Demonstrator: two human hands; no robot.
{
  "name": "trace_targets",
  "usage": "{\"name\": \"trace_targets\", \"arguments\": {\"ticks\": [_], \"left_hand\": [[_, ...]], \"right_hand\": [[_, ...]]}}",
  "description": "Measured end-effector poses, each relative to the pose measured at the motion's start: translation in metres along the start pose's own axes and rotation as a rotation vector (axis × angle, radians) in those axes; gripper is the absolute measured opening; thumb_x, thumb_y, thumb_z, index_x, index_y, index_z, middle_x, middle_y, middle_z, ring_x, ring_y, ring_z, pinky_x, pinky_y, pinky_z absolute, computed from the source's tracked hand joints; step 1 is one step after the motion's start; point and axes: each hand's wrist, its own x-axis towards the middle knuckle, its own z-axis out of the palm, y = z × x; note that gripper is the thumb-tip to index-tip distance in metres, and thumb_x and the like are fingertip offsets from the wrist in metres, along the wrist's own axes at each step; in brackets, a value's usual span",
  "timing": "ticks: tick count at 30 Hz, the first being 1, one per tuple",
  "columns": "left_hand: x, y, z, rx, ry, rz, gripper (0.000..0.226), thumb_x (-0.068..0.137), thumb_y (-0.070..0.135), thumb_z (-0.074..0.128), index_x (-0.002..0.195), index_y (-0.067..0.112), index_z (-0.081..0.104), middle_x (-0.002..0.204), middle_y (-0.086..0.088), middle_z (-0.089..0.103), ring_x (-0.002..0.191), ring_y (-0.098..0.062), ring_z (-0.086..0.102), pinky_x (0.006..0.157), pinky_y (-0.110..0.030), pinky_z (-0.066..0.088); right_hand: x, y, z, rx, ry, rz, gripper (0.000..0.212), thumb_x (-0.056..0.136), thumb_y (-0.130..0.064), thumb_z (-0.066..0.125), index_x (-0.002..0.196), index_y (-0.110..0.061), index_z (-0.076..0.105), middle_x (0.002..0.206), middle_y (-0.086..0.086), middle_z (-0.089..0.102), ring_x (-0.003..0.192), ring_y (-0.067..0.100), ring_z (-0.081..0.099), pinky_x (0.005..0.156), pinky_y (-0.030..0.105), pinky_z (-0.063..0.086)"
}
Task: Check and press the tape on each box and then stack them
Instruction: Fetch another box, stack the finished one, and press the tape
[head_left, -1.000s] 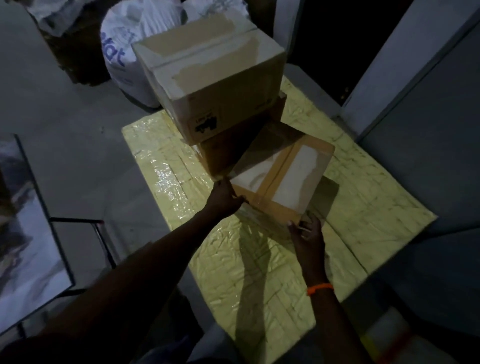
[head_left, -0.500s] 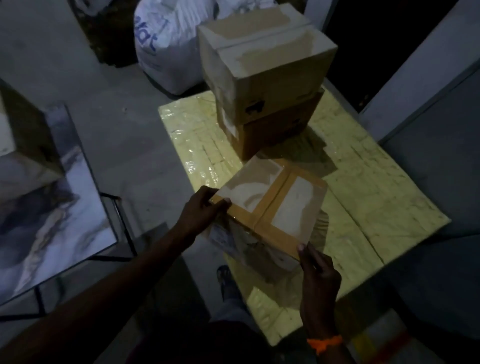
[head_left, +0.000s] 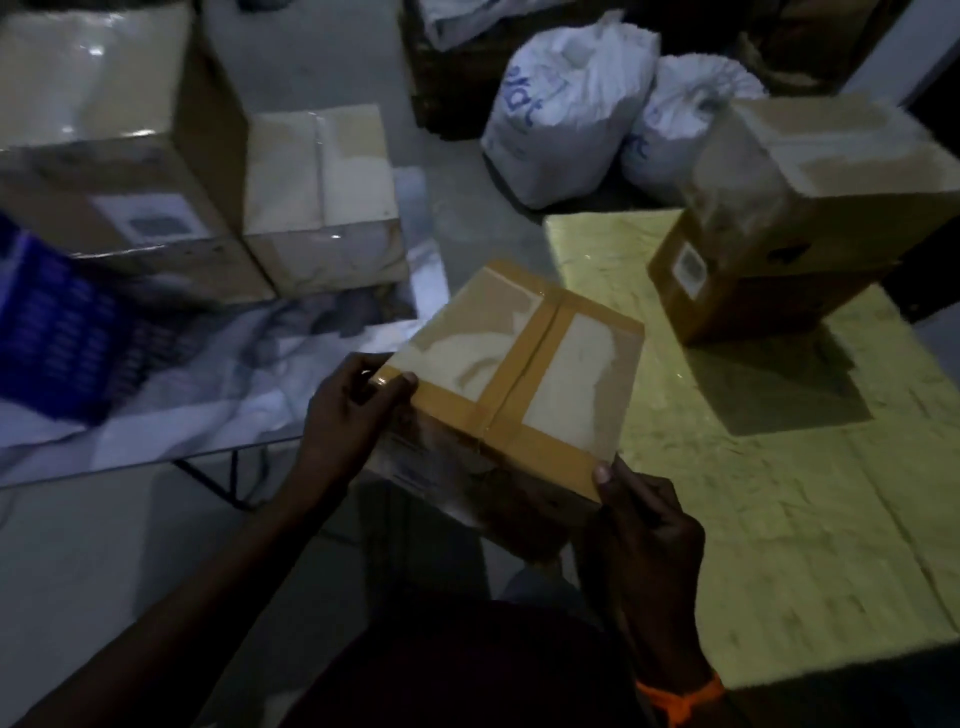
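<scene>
Found taped box (head_left: 566, 379) aloft at centre, clamped by left hand (head_left: 353, 410) at its 9 o'clock corner, right hand (head_left: 641, 519) at 5 o'clock. Advise pressing tape (head_left: 511, 382) flat before squaring onto stack (head_left: 810, 218) at 2 o'clock.

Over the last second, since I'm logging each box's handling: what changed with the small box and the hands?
The small taped box was lifted from beside the stack of two boxes on the yellow sheet and brought toward the person, and is now held in the air. The left hand and right hand kept gripping its near corners. The stack stayed put.
</scene>
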Motion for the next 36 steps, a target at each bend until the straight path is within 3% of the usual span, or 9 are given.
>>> {"name": "trace_targets", "arguments": {"ticks": [3,6,10,15,20,25,28,32,36], "left_hand": [[0.015,-0.02,-0.065,-0.06,0.125,0.014,0.012,0.089,0.027,0.071,0.1,0.022,0.072,0.089,0.004,0.075,0.082,-0.008,0.069,0.069,-0.02,0.051],[0.036,-0.043,-0.117,-0.061,0.219,-0.027,0.025,0.09,0.033,0.065,0.107,0.016,0.07,0.094,-0.006,0.074,0.085,-0.018,0.07,0.074,-0.033,0.053],[0.065,-0.071,-0.169,-0.029,0.254,-0.07,0.017,0.093,0.039,0.059,0.103,0.027,0.067,0.092,-0.003,0.072,0.085,-0.021,0.07,0.078,-0.042,0.057],[0.086,-0.101,-0.199,-0.016,0.24,-0.116,0.025,0.09,0.035,0.059,0.111,0.022,0.062,0.103,0.001,0.065,0.1,-0.023,0.064,0.077,-0.036,0.051],[0.065,-0.142,-0.194,0.078,0.28,-0.182,0.035,0.09,0.049,0.068,0.107,0.019,0.062,0.102,-0.002,0.067,0.094,-0.022,0.066,0.076,-0.039,0.056],[0.03,-0.159,-0.163,0.087,0.277,-0.201,0.039,0.09,0.053,0.07,0.11,0.02,0.063,0.106,0.002,0.067,0.097,-0.015,0.066,0.082,-0.041,0.058],[0.025,-0.154,-0.152,0.094,0.25,-0.236,0.039,0.09,0.054,0.069,0.109,0.02,0.064,0.101,0.0,0.069,0.093,-0.015,0.067,0.081,-0.042,0.059],[0.036,-0.148,-0.146,0.145,0.277,-0.316,0.043,0.086,0.063,0.068,0.099,0.021,0.068,0.092,0.001,0.07,0.086,-0.019,0.068,0.075,-0.039,0.059],[0.068,-0.129,-0.14,0.225,0.283,-0.277,0.041,0.091,0.048,0.069,0.12,0.019,0.067,0.108,0.001,0.071,0.09,-0.011,0.066,0.069,-0.024,0.05]], "right_hand": [[-0.018,-0.015,0.051,-0.036,-0.208,-0.1,0.036,0.085,-0.034,0.075,0.114,-0.014,0.079,0.103,-0.004,0.074,0.099,0.007,0.069,0.082,0.026,0.057],[-0.03,-0.02,0.107,-0.087,-0.418,-0.127,0.027,0.091,-0.029,0.071,0.117,-0.023,0.075,0.109,-0.012,0.07,0.105,-0.005,0.063,0.085,0.011,0.051],[-0.047,-0.005,0.175,-0.121,-0.513,-0.16,0.029,0.093,-0.027,0.072,0.122,-0.024,0.073,0.108,-0.013,0.069,0.106,-0.001,0.063,0.09,0.02,0.055],[-0.066,0.016,0.212,-0.181,-0.682,-0.133,0.034,0.095,-0.031,0.071,0.128,-0.023,0.071,0.12,-0.014,0.068,0.115,-0.005,0.061,0.096,0.018,0.053],[-0.063,0.032,0.217,-0.264,-0.6,-0.132,0.019,0.093,-0.026,0.074,0.112,-0.028,0.078,0.099,-0.015,0.075,0.096,-0.005,0.067,0.086,0.022,0.057],[-0.027,0.038,0.192,-0.294,-0.474,-0.084,0.019,0.091,-0.026,0.074,0.099,-0.043,0.071,0.102,-0.019,0.073,0.098,-0.007,0.067,0.086,0.024,0.057],[-0.004,0.038,0.19,-0.26,-0.44,-0.021,0.013,0.089,-0.034,0.075,0.102,-0.033,0.073,0.103,-0.011,0.076,0.101,0.002,0.07,0.09,0.037,0.061],[0.039,0.035,0.209,-0.244,-0.45,0.044,0.058,0.079,-0.061,0.076,0.121,-0.02,0.07,0.116,-0.003,0.074,0.108,0.014,0.07,0.091,0.049,0.061],[0.095,0.02,0.241,-0.215,-0.552,0.052,0.053,0.087,-0.041,0.079,0.132,-0.018,0.063,0.126,-0.001,0.069,0.114,0.017,0.067,0.086,0.039,0.062]]}}
